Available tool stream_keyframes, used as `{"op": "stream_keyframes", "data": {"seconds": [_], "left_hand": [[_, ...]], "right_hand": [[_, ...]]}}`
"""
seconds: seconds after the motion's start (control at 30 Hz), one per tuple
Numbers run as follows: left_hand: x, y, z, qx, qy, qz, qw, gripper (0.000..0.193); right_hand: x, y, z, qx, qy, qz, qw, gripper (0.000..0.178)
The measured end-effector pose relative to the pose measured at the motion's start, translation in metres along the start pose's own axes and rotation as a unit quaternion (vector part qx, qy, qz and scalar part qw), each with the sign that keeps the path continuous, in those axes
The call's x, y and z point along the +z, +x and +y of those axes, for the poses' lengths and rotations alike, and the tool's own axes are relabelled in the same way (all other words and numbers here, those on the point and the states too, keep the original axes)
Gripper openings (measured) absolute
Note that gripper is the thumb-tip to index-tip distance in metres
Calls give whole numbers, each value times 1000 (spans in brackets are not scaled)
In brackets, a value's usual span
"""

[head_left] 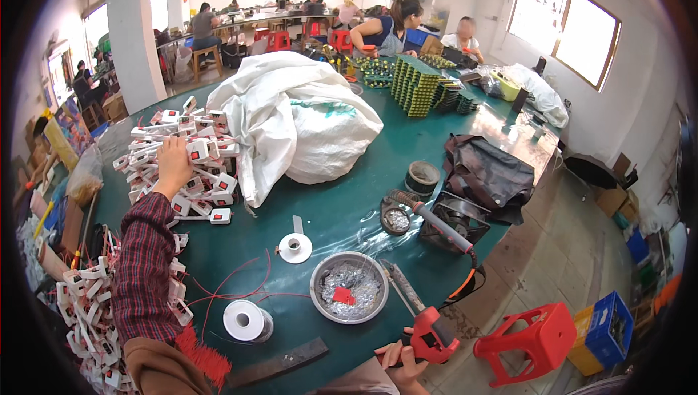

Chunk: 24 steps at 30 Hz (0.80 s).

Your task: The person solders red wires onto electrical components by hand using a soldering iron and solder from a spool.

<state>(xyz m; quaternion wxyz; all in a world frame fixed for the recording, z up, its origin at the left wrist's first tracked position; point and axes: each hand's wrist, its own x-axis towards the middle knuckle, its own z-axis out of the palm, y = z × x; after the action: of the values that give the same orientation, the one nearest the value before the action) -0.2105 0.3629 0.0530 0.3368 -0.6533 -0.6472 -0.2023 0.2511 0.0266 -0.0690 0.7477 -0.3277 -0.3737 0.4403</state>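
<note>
My left hand [174, 165] is stretched over a heap of white plastic parts [190, 185] with red switches. Its fingers are curled round one white switch housing [203, 150] at the top of the heap, though part of the grip is hidden. Close to the near table edge, my right hand [402, 363] grips a red pistol-shaped tool [434, 335], whose long grey front points up and left. Beyond its tip lies a metal bowl [349, 316] with silvery scraps and a small red piece. A white-ended spool of wire [246, 320] stands left of the bowl.
A soldering iron [443, 227] rests in its stand, beside a dark bag [491, 174]. A big white sack [305, 129] fills the table's far middle. More white parts [91, 322] and red wires [203, 357] lie near left. A red stool [527, 337] stands right. Co-workers sit farther back.
</note>
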Motion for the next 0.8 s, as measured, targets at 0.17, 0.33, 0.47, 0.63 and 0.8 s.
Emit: {"op": "stream_keyframes", "data": {"seconds": [0.17, 0.33, 0.47, 0.63, 0.8], "left_hand": [[-35, -22, 29, 99, -42, -31, 994, 32], [-61, -55, 56, 162, -56, -65, 983, 31], [-69, -80, 89, 177, -42, -166, 969, 39], [-84, -90, 108, 204, -48, -259, 943, 53], [-112, -62, 95, 158, -95, -443, 877, 52]], "right_hand": [[5, -4, 2, -45, 1, 26, 999, 44], [-2, -6, 13, -56, -14, 2, 998, 44], [12, 0, 4, -46, -68, 2, 997, 46], [18, 0, 3, -52, -20, 30, 998, 40], [25, 1, -4, -52, -34, 23, 998, 41]]}}
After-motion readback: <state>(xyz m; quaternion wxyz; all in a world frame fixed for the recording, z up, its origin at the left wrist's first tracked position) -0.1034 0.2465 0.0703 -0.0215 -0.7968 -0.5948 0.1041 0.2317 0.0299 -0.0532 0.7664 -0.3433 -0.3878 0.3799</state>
